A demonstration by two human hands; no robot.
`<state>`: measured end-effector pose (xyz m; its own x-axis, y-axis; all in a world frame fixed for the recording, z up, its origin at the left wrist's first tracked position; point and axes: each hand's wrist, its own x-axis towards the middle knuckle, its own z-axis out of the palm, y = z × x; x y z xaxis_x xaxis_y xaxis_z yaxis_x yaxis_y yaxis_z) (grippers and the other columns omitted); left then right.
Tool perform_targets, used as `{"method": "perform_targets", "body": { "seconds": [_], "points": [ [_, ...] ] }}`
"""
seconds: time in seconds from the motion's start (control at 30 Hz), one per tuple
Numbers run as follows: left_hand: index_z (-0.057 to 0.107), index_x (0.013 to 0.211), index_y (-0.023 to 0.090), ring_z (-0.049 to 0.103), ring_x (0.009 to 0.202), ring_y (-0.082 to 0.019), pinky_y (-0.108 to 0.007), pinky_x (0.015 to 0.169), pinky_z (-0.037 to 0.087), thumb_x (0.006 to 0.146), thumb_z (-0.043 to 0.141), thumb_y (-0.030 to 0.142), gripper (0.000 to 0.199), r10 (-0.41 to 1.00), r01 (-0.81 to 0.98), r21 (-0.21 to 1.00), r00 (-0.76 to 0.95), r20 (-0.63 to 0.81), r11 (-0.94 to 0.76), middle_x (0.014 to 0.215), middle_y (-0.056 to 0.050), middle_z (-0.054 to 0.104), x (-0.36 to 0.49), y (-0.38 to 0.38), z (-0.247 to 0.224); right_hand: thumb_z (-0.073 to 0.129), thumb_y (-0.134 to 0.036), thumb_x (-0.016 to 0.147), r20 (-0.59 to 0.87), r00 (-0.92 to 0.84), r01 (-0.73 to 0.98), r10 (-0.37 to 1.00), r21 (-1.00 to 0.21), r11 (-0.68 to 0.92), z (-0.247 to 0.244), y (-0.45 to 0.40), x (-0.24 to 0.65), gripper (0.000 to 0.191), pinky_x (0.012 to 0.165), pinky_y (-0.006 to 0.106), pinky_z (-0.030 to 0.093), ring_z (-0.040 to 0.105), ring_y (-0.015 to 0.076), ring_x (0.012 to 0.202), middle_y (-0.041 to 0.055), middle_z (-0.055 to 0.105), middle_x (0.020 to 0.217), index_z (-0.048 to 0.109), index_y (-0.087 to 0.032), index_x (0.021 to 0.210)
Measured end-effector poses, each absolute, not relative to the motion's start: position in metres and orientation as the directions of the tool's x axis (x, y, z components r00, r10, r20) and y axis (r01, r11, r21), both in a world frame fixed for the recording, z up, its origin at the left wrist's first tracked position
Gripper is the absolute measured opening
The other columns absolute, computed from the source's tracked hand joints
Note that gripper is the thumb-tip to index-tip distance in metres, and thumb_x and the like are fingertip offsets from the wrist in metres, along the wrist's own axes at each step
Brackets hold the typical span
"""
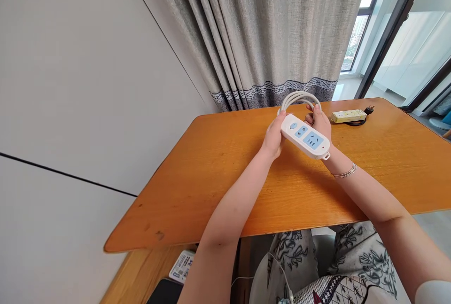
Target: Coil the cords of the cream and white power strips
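Observation:
Above the wooden table, a white power strip [298, 143] with pale blue socket panels is held up at a slant. My left hand [274, 137] is closed around its left end, near the round blue switch. Its white cable [299, 95] is looped into a coil behind the strip. My right hand [319, 121] has its fingers curled around the right side of that coil. The strip's lower right end, with a small hanging loop, lies in front of my right wrist and hides part of it.
A yellowish power strip [348, 116] with a black plug [369, 110] and cord lies on the wooden table [211, 177] at the back right. A grey curtain [282, 27] hangs behind the table, and a pale wall [88, 83] is at the left.

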<state>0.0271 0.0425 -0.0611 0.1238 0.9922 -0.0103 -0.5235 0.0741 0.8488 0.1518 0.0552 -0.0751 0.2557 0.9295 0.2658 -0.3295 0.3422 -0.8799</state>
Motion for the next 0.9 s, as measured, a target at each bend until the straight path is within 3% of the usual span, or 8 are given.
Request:
{"method": "perform_targets", "body": {
  "seconds": [0.17,0.33,0.43,0.6,0.7,0.8,0.9],
  "points": [
    [0.06,0.077,0.018,0.055,0.055,-0.009,-0.019,0.057,0.044,0.095,0.054,0.041,0.03,0.993,-0.703,0.705,0.023,-0.115,0.098,0.063,0.004,0.058,0.032,0.044,-0.059,0.056,-0.075,0.085,0.247,0.241,-0.318,0.939,-0.894,0.317,-0.082,0.05,0.141,0.051,0.05,0.026,0.038,0.04,0.0123,0.053,-0.0063,0.038,0.064,0.06,-0.026,0.1],
    [0.066,0.088,0.019,0.068,0.067,-0.017,-0.026,0.063,0.053,0.095,0.049,0.059,0.044,0.968,-0.749,0.637,0.024,-0.251,0.184,0.073,-0.003,0.068,0.029,0.051,-0.062,0.081,-0.057,0.068,0.257,0.144,-0.427,0.956,-0.855,0.294,-0.091,0.047,0.134,0.049,0.069,0.027,0.053,0.057,0.0128,0.071,-0.0049,0.06,0.079,0.062,-0.026,0.1],
    [0.068,0.092,0.019,0.072,0.079,-0.02,-0.028,0.072,0.057,0.097,0.044,0.064,0.051,0.972,-0.769,0.618,0.02,-0.232,0.164,0.082,-0.006,0.072,0.029,0.052,-0.062,0.09,-0.05,0.058,0.335,0.07,-0.39,0.94,-0.858,0.335,-0.094,0.05,0.138,0.061,0.084,0.032,0.056,0.063,0.0153,0.083,-0.0021,0.067,0.093,0.062,-0.025,0.106],
    [0.071,0.097,0.019,0.074,0.087,-0.02,-0.028,0.077,0.058,0.098,0.048,0.057,0.045,0.968,-0.775,0.624,-0.064,-0.242,0.104,0.091,-0.007,0.076,0.031,0.054,-0.063,0.101,-0.038,0.041,0.435,-0.152,-0.288,0.888,-0.879,0.381,-0.089,0.047,0.148,0.088,0.108,0.043,0.049,0.064,0.0233,0.114,0.0064,0.069,0.12,0.056,-0.025,0.116],
    [0.073,0.103,0.019,0.074,0.089,-0.02,-0.027,0.077,0.058,0.098,0.052,0.054,0.041,0.969,-0.776,0.629,-0.113,-0.221,0.053,0.094,-0.007,0.077,0.033,0.053,-0.065,0.1,-0.048,0.044,0.431,-0.221,-0.325,0.875,-0.879,0.35,-0.084,0.045,0.146,0.081,0.108,0.043,0.05,0.065,0.0249,0.115,0.0075,0.071,0.117,0.06,-0.024,0.11],
    [0.072,0.107,0.019,0.074,0.086,-0.018,-0.027,0.077,0.058,0.098,0.057,0.05,0.036,0.977,-0.772,0.635,-0.154,-0.146,-0.026,0.091,-0.006,0.077,0.037,0.049,-0.068,0.088,-0.06,0.061,0.401,-0.13,-0.388,0.907,-0.862,0.325,-0.081,0.047,0.143,0.058,0.094,0.039,0.056,0.067,0.0236,0.105,0.0054,0.072,0.102,0.063,-0.025,0.1],
    [0.071,0.104,0.016,0.074,0.082,-0.016,-0.027,0.079,0.058,0.099,0.058,0.041,0.029,0.98,-0.75,0.656,-0.179,-0.089,-0.078,0.091,-0.006,0.077,0.043,0.046,-0.071,0.078,-0.055,0.07,0.333,-0.038,-0.45,0.942,-0.848,0.282,-0.079,0.053,0.143,0.043,0.082,0.036,0.058,0.065,0.0215,0.091,0.0026,0.071,0.091,0.062,-0.024,0.096]
  ]
}}
